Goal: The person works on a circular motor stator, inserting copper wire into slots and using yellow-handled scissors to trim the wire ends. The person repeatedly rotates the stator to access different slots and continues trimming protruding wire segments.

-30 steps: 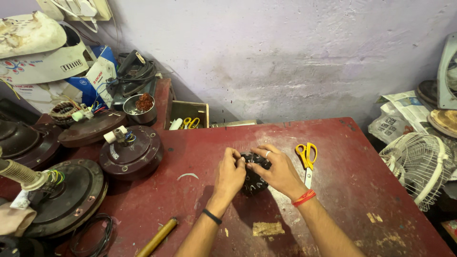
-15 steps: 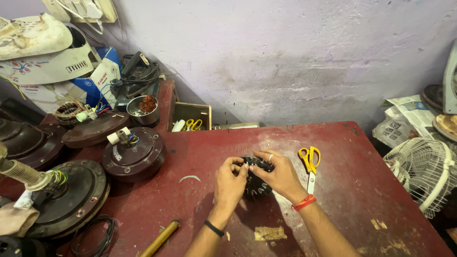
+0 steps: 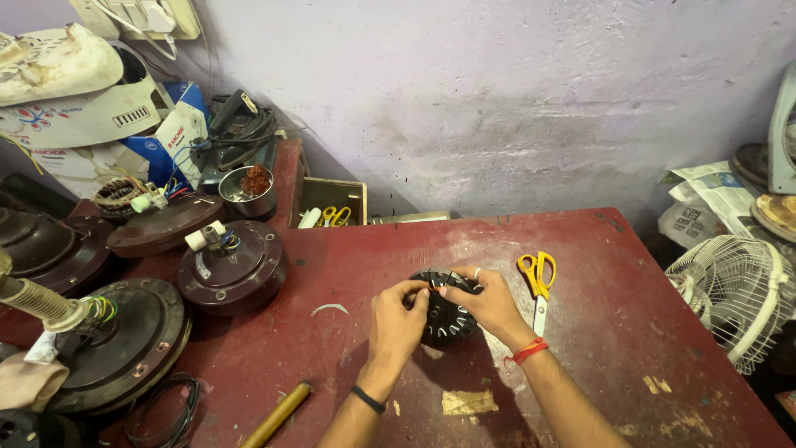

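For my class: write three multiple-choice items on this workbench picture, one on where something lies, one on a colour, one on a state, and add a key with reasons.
1. Where do the scissors lie on the red table?
A. Beside the right hand
B. Under the left forearm
C. Inside the metal bowl

2. What colour are the scissors' handles?
A. Blue
B. Yellow
C. Black

3. What are both hands doing?
A. Resting flat on the table
B. Holding the scissors
C. Gripping the black round slotted part

Key: 1 A, the scissors lie just to the right of that hand, apart from it. 2 B, the loops are yellow. 3 C, the left hand and the right hand meet on the part's upper edge.
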